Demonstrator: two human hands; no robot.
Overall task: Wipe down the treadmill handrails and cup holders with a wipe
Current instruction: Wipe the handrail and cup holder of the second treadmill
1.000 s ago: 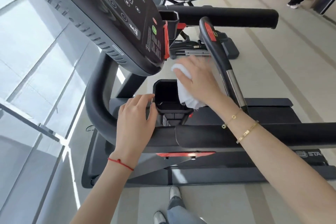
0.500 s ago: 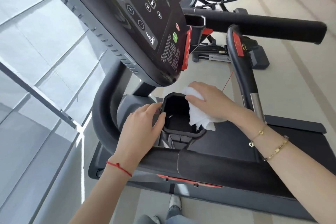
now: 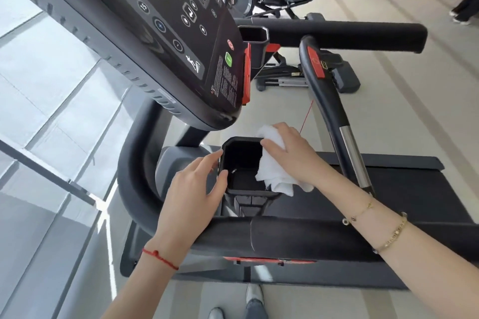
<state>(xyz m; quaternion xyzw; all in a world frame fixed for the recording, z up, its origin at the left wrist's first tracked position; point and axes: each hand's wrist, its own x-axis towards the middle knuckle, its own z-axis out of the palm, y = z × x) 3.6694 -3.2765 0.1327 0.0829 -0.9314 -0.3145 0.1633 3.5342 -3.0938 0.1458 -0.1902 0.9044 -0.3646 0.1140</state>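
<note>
The white wipe [image 3: 276,168] is bunched over the right-hand rim of the black cup holder [image 3: 243,163], part of it hanging down inside the well and part spilling outside toward the belt. The right hand [image 3: 293,155] lies on top of it, fingers curled over the cloth and pressing it onto the rim — one fold sticks out past the fingertips at the far corner. Across the opening, the left hand [image 3: 193,189] rests against the holder's left wall, fingers loosely spread and nearly straight, gripping nothing; its thumb touches the near-left rim. The holder sits just beyond the near handrail [image 3: 285,235], a thick black bar running under both forearms. Above hangs the tilted console [image 3: 181,33] — and beyond it a second cup holder [image 3: 255,33] against the far handrail [image 3: 350,33].
</note>
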